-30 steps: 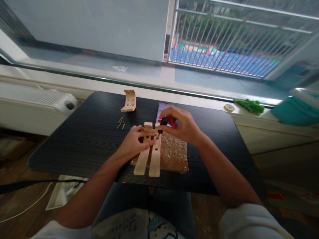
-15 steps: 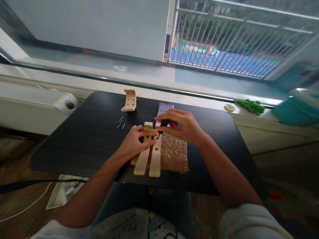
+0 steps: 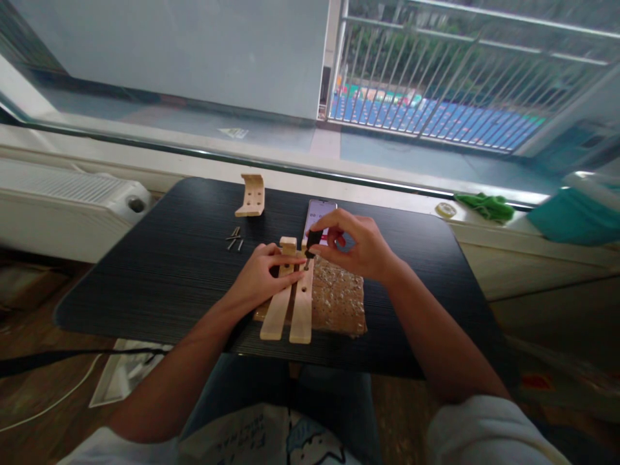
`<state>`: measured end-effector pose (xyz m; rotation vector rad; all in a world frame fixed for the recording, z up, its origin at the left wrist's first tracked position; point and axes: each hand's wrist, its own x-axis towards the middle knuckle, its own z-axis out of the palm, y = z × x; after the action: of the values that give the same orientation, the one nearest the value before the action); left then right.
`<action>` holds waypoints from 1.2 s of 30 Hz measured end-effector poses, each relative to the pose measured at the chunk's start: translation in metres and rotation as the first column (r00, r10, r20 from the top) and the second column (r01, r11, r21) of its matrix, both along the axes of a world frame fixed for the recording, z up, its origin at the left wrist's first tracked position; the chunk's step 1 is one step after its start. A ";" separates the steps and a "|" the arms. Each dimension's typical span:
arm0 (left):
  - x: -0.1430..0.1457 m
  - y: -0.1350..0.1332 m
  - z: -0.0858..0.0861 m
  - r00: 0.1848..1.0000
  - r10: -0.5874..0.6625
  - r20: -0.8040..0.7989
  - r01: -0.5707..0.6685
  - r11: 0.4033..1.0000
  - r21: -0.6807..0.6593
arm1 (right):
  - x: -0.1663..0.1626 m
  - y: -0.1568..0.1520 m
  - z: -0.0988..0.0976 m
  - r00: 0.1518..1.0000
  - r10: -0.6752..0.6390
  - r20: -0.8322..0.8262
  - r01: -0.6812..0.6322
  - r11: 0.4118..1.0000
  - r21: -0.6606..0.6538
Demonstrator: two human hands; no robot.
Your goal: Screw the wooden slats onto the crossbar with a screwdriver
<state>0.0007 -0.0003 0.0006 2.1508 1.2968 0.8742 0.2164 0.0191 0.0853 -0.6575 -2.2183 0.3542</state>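
Observation:
Between the thumb and fingers of my right hand [image 3: 356, 244] is a small black-handled screwdriver [image 3: 314, 240]. Its shank points down at the upper hole of the right wooden piece [image 3: 302, 316]. My left hand [image 3: 264, 274] lies across the left wooden piece [image 3: 274, 316], its thumb and index finger reaching onto the right one on either side of the screwdriver tip. Both light wooden pieces are long, flared toward me and raised at the far end. Beneath them is a brown, rough-surfaced board [image 3: 339, 300]. Whether a screw sits under the tip is hidden.
Several loose screws [image 3: 234, 239] lie left of my hands on the black table [image 3: 159, 271]. Behind them stands a curved wooden piece with holes [image 3: 254, 197]. A phone [image 3: 320, 210] lies beyond my right hand. A tape roll [image 3: 445, 210] and green cloth [image 3: 489, 206] rest on the sill.
My right hand's fingers have shifted around the screwdriver handle, which now stands a little more upright. My left hand and the wooden pieces have stayed in place.

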 end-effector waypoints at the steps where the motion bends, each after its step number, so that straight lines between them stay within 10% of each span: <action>1: 0.000 0.000 0.001 1.000 0.001 -0.004 -0.001 1.000 -0.004 | 0.001 0.000 0.002 1.000 0.027 0.002 -0.026 1.000 -0.016; 9: 0.001 -0.001 0.003 1.000 -0.001 -0.014 0.001 1.000 -0.018 | 0.007 0.000 0.009 0.992 0.123 -0.015 -0.123 0.965 -0.231; 36: 0.000 0.000 0.002 1.000 -0.004 0.005 0.004 1.000 -0.019 | 0.004 0.000 0.009 0.998 0.062 -0.002 -0.062 0.990 -0.126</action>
<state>0.0006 -0.0004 0.0023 2.1345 1.2928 0.8611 0.2199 0.0195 0.0942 -0.6562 -2.2354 0.5291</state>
